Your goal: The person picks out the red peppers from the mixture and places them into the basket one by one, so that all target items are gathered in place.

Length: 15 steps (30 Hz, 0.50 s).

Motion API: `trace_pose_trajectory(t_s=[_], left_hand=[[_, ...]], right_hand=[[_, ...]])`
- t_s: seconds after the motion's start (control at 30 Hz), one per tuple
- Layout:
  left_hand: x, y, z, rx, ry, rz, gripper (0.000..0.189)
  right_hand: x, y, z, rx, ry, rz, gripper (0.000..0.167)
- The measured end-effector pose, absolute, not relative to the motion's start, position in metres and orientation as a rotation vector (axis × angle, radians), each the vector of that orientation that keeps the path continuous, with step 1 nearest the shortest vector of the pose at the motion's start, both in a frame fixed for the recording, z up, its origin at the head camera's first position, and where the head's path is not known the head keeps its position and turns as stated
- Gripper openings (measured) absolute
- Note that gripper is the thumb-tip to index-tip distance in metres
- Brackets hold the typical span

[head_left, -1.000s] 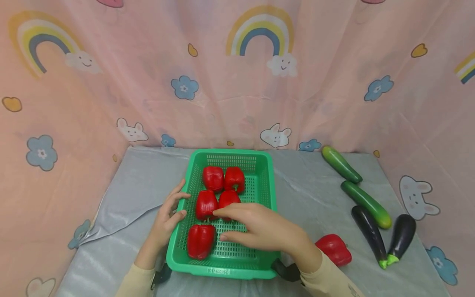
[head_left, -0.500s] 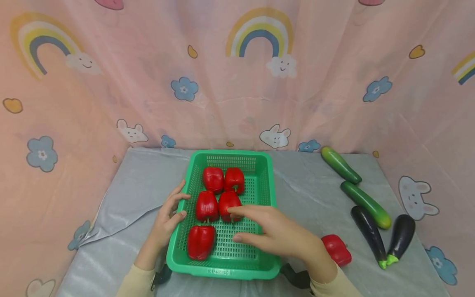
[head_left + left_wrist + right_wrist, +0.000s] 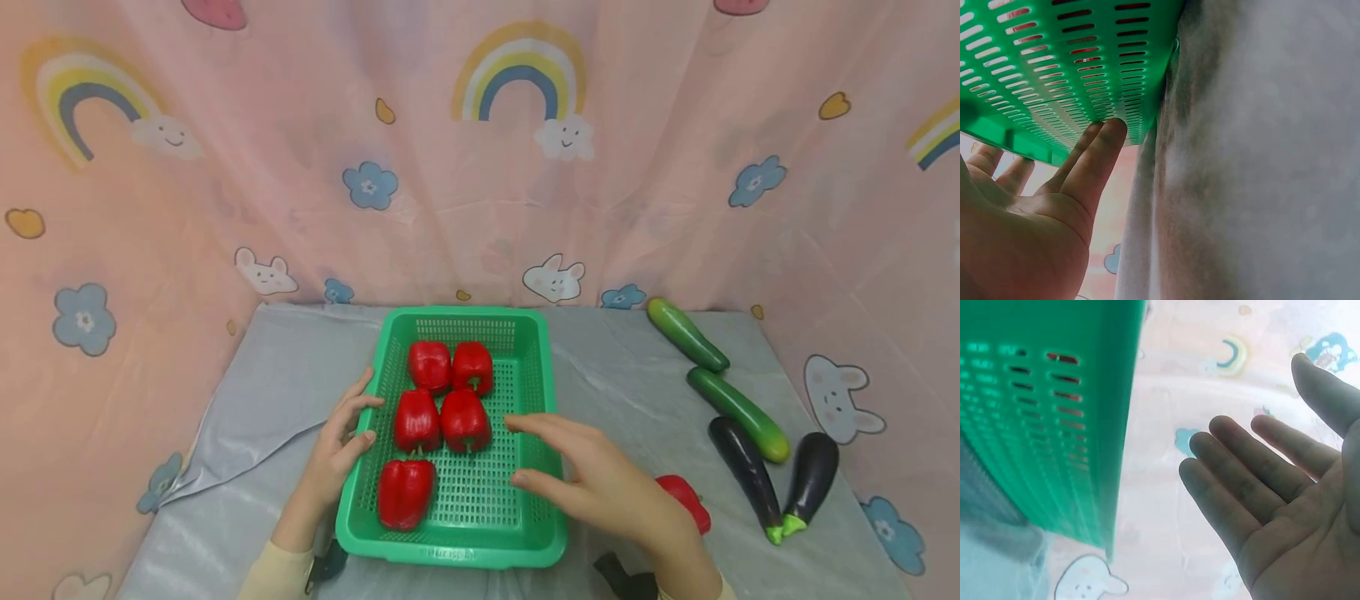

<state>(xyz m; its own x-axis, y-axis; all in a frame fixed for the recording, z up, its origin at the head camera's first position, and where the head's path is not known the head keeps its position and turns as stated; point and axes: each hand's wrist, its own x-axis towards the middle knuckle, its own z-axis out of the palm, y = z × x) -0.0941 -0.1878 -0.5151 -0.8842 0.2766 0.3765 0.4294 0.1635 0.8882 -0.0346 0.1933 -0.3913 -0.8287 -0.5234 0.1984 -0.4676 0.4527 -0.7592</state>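
My left hand point(image 3: 335, 450) rests against the left side of a green plastic basket point(image 3: 450, 553), thumb and fingertips at its rim. In the left wrist view its straight fingers point(image 3: 1094, 162) touch the slotted basket wall point(image 3: 1079, 62). Inside the basket lie several red bell peppers point(image 3: 405, 493), two at the back, two in the middle and one at the front left. My right hand point(image 3: 600, 475) hovers over the basket's right rim with fingers spread and nothing in it. The right wrist view shows its palm and straight fingers point(image 3: 1260, 462) apart from the basket wall point(image 3: 1054, 437).
Another red bell pepper point(image 3: 684, 502) lies right of the basket, partly behind the right forearm. Two green zucchini point(image 3: 738, 412) and two dark eggplants point(image 3: 813, 475) lie along the table's right side. A pink patterned curtain point(image 3: 480, 167) rises behind the grey cloth point(image 3: 607, 367).
My right hand has drawn back rightward from above the peppers to the basket's right rim, uncovering the middle right pepper. The left hand and the peppers keep their places.
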Motion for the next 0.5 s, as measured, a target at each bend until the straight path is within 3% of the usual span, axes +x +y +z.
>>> trace_pose_trajectory(t_s=[0.5], left_hand=[[-0.092,-0.185,-0.511,-0.708,-2.265,-1.836,0.038]], right_hand=[[-0.007,0.227,-0.407,-0.706,2.940,-1.240,0.062]])
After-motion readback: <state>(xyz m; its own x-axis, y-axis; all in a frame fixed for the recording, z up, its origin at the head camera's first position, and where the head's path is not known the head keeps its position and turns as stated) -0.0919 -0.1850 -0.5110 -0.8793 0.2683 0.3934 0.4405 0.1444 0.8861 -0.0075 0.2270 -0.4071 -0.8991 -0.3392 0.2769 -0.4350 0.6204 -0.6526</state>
